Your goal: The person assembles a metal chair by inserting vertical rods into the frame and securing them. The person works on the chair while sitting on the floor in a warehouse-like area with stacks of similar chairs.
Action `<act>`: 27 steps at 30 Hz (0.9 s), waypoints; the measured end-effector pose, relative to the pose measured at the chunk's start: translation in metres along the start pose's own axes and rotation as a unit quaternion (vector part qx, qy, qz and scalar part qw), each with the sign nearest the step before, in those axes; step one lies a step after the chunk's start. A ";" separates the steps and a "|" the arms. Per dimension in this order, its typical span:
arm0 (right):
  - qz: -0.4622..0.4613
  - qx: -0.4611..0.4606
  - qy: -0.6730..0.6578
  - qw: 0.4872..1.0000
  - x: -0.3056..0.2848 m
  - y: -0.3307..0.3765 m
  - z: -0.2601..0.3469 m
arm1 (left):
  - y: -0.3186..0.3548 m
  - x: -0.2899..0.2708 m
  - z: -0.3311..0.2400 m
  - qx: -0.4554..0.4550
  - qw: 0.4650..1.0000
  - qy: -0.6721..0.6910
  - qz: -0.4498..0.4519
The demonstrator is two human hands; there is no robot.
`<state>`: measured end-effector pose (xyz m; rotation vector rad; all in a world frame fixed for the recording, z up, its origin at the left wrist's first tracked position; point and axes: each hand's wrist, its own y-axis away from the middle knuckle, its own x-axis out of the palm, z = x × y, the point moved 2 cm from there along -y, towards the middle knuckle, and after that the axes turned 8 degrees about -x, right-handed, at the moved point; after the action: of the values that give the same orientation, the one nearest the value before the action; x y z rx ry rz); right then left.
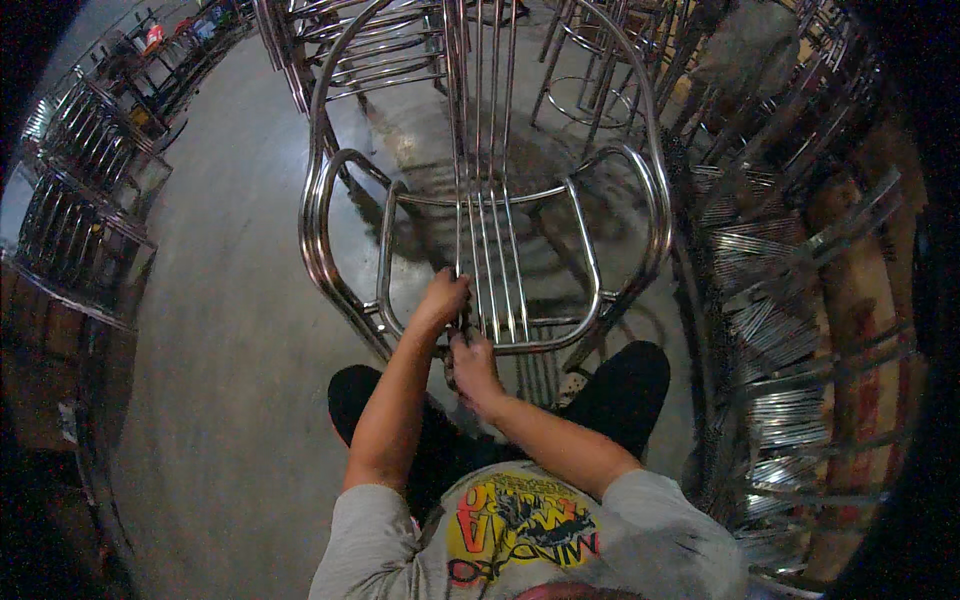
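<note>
From my head camera, here's the tubular metal chair frame (480,199) standing right in front of me on the grey floor (230,330), its seat reaching toward my parted knees. My left hand (447,296) is in at the front of the seat, fingers curled in by the leftmost of the long slats (493,260). Just below and nearer my body comes my right hand (472,362), bunched up at the front rail (545,346), left of its middle. Something dark shows between the two hands, too blurred to name; whether either grip is fully closed, and on what, I cannot tell. Out left stand more barred metal frames (80,220); over right, shiny metal rods (775,330) lie in bundles.
</note>
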<state>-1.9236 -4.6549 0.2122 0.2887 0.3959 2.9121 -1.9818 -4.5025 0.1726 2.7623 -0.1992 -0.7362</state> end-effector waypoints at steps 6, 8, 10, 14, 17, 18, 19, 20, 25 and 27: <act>0.045 -0.105 0.422 0.899 -0.067 -0.019 0.059 | 0.015 0.001 -0.002 -0.037 0.985 0.168 0.027; -0.157 -0.292 0.568 0.753 -0.083 -0.025 0.077 | 0.010 0.004 -0.002 -0.040 0.980 0.192 0.025; -0.062 -0.147 0.596 0.787 -0.090 -0.033 0.069 | 0.005 0.008 -0.001 -0.065 0.968 0.239 0.041; 0.025 -0.058 0.613 0.787 -0.084 -0.038 0.050 | -0.007 0.016 0.001 -0.096 0.938 0.326 0.073; 0.035 -0.056 0.619 0.783 -0.084 -0.041 0.046 | -0.016 0.015 0.002 -0.072 0.940 0.325 0.072; 0.019 -0.059 0.626 0.777 -0.085 -0.042 0.046 | -0.018 0.014 0.002 -0.076 0.946 0.313 0.034; 0.036 -0.055 0.619 0.783 -0.085 -0.043 0.046 | -0.020 0.015 0.001 -0.067 0.943 0.315 0.082; 0.035 -0.058 0.616 0.785 -0.086 -0.043 0.047 | -0.021 0.017 0.000 -0.069 0.944 0.309 0.097; 0.050 -0.041 0.608 0.792 -0.083 -0.045 0.049 | -0.030 0.020 -0.009 -0.053 0.949 0.292 0.103; 0.061 -0.054 0.636 0.767 -0.081 -0.047 0.053 | -0.036 0.018 -0.011 -0.082 0.941 0.307 0.114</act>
<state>-1.8272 -4.6149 0.2355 -1.7947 0.3392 2.7204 -1.9580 -4.4696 0.1627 2.5976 -0.3002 0.1715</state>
